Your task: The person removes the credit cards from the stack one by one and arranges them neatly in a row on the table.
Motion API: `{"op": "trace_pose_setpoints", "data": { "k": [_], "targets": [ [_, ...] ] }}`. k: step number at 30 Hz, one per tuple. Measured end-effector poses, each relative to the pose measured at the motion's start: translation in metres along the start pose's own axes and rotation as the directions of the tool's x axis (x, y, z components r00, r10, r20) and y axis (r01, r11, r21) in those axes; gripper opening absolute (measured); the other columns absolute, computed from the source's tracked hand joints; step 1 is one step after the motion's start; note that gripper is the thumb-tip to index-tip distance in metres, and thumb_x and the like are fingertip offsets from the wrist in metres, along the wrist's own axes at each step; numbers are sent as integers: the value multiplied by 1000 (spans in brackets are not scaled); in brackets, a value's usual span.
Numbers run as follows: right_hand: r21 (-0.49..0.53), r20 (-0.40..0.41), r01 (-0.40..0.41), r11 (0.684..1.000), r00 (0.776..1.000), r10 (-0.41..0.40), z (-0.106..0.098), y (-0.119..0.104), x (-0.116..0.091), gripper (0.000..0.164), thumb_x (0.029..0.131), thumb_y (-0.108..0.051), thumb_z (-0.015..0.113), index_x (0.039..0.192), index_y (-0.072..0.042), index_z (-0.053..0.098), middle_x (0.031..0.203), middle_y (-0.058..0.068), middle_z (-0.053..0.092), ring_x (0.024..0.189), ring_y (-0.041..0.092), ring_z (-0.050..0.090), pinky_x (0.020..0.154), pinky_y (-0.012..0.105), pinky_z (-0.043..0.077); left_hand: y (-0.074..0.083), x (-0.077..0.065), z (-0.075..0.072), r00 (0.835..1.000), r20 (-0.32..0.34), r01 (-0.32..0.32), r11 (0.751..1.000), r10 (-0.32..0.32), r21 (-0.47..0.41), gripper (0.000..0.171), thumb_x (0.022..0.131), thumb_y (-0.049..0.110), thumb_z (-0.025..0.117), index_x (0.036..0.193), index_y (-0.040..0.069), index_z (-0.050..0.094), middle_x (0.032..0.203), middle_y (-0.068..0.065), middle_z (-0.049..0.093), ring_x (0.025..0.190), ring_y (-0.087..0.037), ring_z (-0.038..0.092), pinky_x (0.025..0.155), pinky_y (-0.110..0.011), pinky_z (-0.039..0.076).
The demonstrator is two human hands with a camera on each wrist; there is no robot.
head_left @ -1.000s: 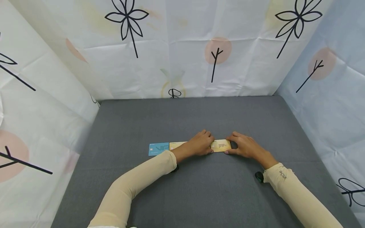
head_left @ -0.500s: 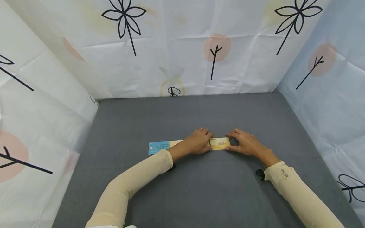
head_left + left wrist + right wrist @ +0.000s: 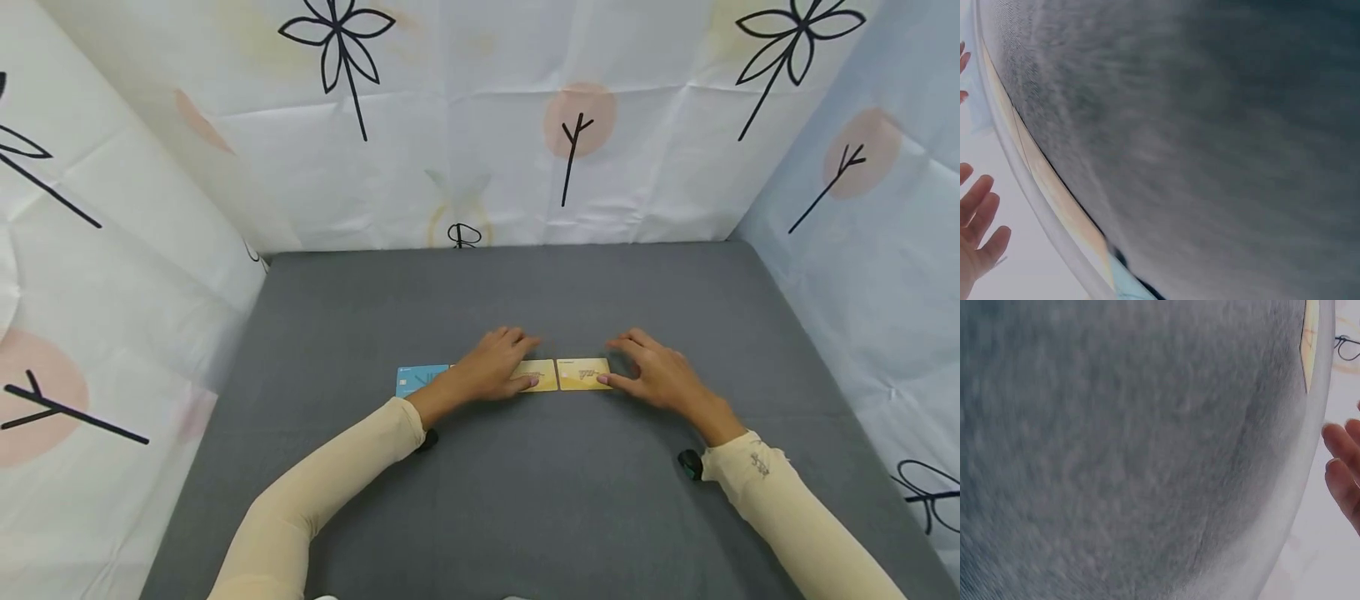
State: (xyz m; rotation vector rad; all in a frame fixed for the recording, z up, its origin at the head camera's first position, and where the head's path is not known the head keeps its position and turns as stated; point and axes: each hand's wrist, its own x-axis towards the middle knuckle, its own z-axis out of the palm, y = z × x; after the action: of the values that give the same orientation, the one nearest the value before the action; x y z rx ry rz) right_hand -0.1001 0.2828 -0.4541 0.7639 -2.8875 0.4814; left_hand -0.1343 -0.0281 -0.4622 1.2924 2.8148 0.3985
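Observation:
Several bank-style cards lie in a row on the grey table: a blue card [image 3: 418,377] at the left end and yellow-gold ones to its right. My left hand [image 3: 486,368] is over the middle of the row and hides part of it; its thumb overlaps a gold card [image 3: 545,375]. At the right end lies another gold card [image 3: 583,374], with the thumb tip of my right hand [image 3: 662,377] right at its edge and the other fingers apart from it. Loosely extended fingers [image 3: 985,212] show in the left wrist view, likewise fingers [image 3: 1342,481] in the right.
The grey cloth-covered table [image 3: 495,492] reaches back to a white patterned curtain [image 3: 465,108]. More curtain [image 3: 885,250] hangs along the right side, and another panel [image 3: 112,333] along the left.
My left hand has moved left off the rightmost gold card's edge, uncovering more of the gold card beside it. The right hand's fingers have eased away to the right of the end card.

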Motion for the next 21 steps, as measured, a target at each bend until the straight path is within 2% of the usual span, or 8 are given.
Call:
{"op": "trace_pose_setpoints", "data": {
  "k": [2,4,6,8,11,15,21],
  "targets": [
    [-10,-37,3,1000,999,-3,0,-2,-1,60,82,-41,82,128,-5,66,123,11,60,81,19,62,57,33,47,-1,-5,0,1000,-9,19,1000,-19,-3,62,99,45,61,148,10,48,135,-10,55,120,-27,54,100,-47,45],
    [-26,-76,9,1000,997,-11,1,-4,-3,64,80,-43,83,129,-5,65,130,13,59,97,28,65,66,42,54,-1,-10,-1,999,-19,37,999,-37,-1,64,98,47,62,149,11,47,137,-11,54,124,-30,53,102,-50,44],
    [-44,-98,16,999,995,-20,2,-6,-5,71,79,-45,83,134,-6,62,139,16,56,113,35,62,78,52,55,-2,-14,-1,998,-29,56,998,-56,20,67,97,49,62,150,12,45,141,-13,52,129,-32,51,104,-53,43],
    [-61,-105,26,998,994,-32,3,-7,-7,79,78,-50,82,139,-6,58,147,18,50,126,40,55,90,58,50,-3,-19,-2,996,-41,83,996,-82,44,70,96,52,63,151,13,44,144,-14,50,132,-35,49,105,-58,41],
    [-86,-101,49,995,993,-57,5,-9,-9,89,79,-62,76,145,-7,52,154,22,42,131,45,48,101,63,42,-5,-27,-2,991,-62,123,990,-119,71,74,93,56,64,152,15,43,147,-15,48,136,-37,46,108,-65,36],
    [-102,-101,64,993,992,-75,6,-9,-12,99,80,-77,63,148,-8,48,157,23,37,135,48,43,105,66,36,-9,-39,-6,984,-97,159,984,-151,79,79,90,60,66,152,15,44,150,-15,45,140,-39,42,108,-71,31],
    [-113,-97,10,994,995,-21,5,-9,-19,107,77,-87,54,150,-9,46,159,23,33,141,50,34,106,72,28,-19,-58,-12,974,-128,200,975,-187,99,88,86,67,65,154,15,41,154,-19,40,143,-46,36,107,-76,26]
  ]
}}
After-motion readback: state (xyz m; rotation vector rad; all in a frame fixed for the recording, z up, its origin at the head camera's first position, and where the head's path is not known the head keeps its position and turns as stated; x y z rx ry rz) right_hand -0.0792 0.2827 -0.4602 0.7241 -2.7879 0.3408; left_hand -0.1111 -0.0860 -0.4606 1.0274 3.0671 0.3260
